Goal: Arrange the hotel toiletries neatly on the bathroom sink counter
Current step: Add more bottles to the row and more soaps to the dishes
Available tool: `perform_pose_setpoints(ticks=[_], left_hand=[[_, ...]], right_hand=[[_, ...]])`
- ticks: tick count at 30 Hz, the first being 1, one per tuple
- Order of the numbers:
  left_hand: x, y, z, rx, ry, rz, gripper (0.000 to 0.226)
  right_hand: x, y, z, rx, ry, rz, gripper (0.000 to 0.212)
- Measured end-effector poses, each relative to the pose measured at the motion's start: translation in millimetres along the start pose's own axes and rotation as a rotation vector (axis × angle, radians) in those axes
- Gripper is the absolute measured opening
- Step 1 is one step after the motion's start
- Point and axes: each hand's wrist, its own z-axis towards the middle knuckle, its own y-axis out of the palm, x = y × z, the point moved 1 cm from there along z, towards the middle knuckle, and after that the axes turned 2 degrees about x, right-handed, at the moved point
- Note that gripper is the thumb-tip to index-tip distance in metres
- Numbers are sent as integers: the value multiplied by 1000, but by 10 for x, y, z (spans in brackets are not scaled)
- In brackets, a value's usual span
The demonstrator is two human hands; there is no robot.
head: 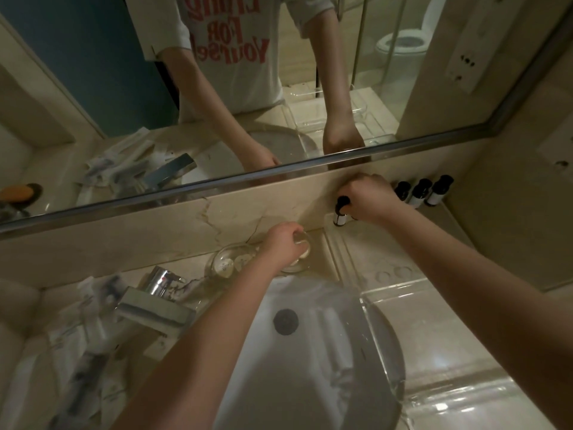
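Small dark toiletry bottle with a white label stands upright against the beige marble back wall, at the rear left corner of a clear plastic tray on the right side of the counter. The right hand grips this bottle near its cap with curled fingers. Three more dark, white-labelled bottles stand upright in a close row farther right along the same wall, near the corner, apart from the gripped one.

The left hand reaches behind the basin, fingers curled over the rim of a clear round glass dish. Just to its left sits a second clear round glass piece with pale round items inside; whether it is a dish or a lid cannot be told.

A white oval basin with a dark drain lies below both forearms. A chrome tap stands at its left. Wrapped white packets lie scattered on the left counter, too blurred to identify. A framed mirror runs above the back wall.
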Motion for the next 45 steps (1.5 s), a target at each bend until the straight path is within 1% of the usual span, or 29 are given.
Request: perform_pose_setpoints(ticks=[2,4,8,12,14,16,18,21,23,33,45], left_hand=[[164,17,69,5,26,-49,47],[360,14,154,44,72,-29,46],[743,-57,314,144,161,151,30],[992,-71,408,102,192,438,29],[1048,-60,433,77,200,491,26],[1072,-52,464,57,192,490,23],[1083,-54,482,36,182,477,22],[1083,-63,494,19,186,460,22],[1064,-56,504,21,195,429,20],[1032,-36,529,47,207,382,20],[1048,-68,472,79,233,433,22]], right_hand=[[23,-10,-6,21,-8,19,21],[60,-48,-42,59,-16,62,20],[218,-138,-125,146,4,142,21],[419,-150,-216,192,43,140,28],[462,-118,-225,174,54,134,32],[461,-87,-211,114,49,112,34],[441,-73,-201,68,48,88,29],[417,-64,-200,63,37,103,19],[414,-38,-188,64,29,99,17],[451,-20,-138,56,34,84,22],[459,-61,-188,38,53,121,21]])
